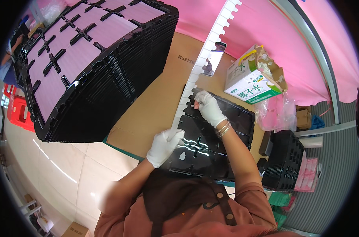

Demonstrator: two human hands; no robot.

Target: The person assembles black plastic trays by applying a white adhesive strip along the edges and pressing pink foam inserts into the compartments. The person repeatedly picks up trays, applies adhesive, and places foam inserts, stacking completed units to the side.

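A long white strip (216, 31) with a row of notches along one edge runs from the far side down across the left part of a glossy black plastic tray (237, 118). Its near end is pinched in my left hand (165, 147), which wears a white glove. My right hand (210, 107), also gloved and with bangles at the wrist, is closed over the tray's far left part beside the strip. What its fingers hold, if anything, is hidden. A small white bottle-shaped patch (182, 156) shows on the tray near my left hand.
A tall stack of black trays (120, 83) with pink sheets on top stands at left. Beyond the strip lie a phone (215, 61) and a torn white-green carton (248, 77) on the cardboard-covered table (148, 104). More black trays (284, 160) stand at right.
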